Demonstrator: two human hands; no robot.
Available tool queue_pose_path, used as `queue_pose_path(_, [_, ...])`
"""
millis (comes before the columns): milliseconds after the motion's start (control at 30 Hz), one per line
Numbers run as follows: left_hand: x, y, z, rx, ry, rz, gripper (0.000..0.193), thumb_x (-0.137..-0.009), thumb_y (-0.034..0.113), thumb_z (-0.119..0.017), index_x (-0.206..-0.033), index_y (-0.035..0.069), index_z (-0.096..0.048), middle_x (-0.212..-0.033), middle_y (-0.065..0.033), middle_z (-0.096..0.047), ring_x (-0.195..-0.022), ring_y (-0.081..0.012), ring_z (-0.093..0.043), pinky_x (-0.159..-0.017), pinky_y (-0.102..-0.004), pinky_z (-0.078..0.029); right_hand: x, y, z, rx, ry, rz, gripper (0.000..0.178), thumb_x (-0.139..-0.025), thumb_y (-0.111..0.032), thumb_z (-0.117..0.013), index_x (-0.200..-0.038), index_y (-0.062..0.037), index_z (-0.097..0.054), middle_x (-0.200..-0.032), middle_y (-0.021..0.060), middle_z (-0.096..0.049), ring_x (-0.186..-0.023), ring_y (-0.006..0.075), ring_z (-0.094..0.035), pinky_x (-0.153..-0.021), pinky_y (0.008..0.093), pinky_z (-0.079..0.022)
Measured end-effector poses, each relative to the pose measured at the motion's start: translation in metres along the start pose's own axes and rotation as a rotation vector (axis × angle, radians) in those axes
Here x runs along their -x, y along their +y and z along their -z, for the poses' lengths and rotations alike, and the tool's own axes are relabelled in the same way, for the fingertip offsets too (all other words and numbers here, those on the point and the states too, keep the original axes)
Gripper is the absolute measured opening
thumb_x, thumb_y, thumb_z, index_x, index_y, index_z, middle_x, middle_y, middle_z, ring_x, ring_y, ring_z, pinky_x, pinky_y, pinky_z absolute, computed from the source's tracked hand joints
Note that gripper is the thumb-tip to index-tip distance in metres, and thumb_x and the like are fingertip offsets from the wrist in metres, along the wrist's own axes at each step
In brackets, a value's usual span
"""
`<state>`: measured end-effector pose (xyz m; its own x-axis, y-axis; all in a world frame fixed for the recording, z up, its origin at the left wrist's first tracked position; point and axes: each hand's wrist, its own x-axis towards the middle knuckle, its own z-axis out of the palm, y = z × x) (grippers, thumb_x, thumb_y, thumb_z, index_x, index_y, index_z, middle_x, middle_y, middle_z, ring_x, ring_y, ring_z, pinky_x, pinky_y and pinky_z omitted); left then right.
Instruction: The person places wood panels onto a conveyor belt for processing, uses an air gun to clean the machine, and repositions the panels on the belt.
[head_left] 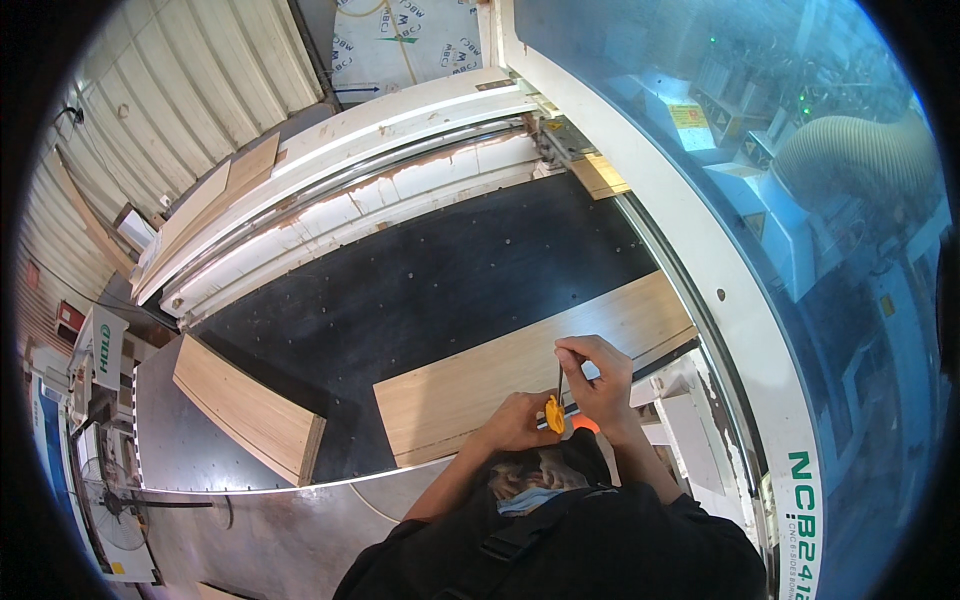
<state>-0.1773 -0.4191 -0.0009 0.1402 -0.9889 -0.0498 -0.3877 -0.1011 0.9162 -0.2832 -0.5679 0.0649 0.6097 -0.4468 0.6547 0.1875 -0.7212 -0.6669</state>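
Observation:
Close to my body, my left hand (516, 421) is closed round the yellow handle (555, 412) of a small tool that looks like a screwdriver. Its thin dark shaft (560, 378) points away from me, and the fingers of my right hand (603, 383) pinch it near the far end. Both hands are above the near edge of a long light-wood panel (480, 385), which lies flat on the black table. A bright orange-red patch (585, 422) shows below my right wrist; I cannot make out what it is.
A second wood panel (245, 410) lies at the left of the black machine table (400, 290). A white rail beam (400, 180) runs along the far side. On the right stands a machine cover with a blue window (800, 230), a ribbed hose (860, 160) behind it. A fan (115, 500) is far left.

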Motion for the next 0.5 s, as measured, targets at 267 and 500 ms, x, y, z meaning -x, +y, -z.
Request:
queue_pose_path(267, [0.001, -0.007, -0.003, 0.002, 0.017, -0.002, 0.039, -0.074, 0.023, -0.083, -0.103, 0.002, -0.066, -0.083, -0.0209, -0.071, -0.077, -0.0391, -0.069, -0.074, -0.0448, -0.054, -0.002, -0.002, -0.002, -0.022, 0.000, -0.016, 0.009, -0.093, -0.003, -0.074, -0.102, -0.0006, -0.073, -0.090, 0.0112, -0.075, -0.074, 0.0185, -0.072, -0.064, 0.0264, -0.057])
queue_pose_path(500, [0.002, -0.014, -0.003, 0.010, 0.149, -0.006, 0.040, -0.076, 0.020, -0.085, -0.106, 0.003, -0.067, -0.088, -0.0180, -0.073, -0.082, -0.0339, -0.071, -0.081, -0.0413, -0.055, 0.007, 0.005, 0.000, -0.139, -0.044, -0.140, 0.021, -0.096, -0.013, -0.073, -0.115, -0.0031, -0.071, -0.099, 0.0119, -0.076, -0.081, 0.0214, -0.074, -0.069, 0.0277, -0.059])
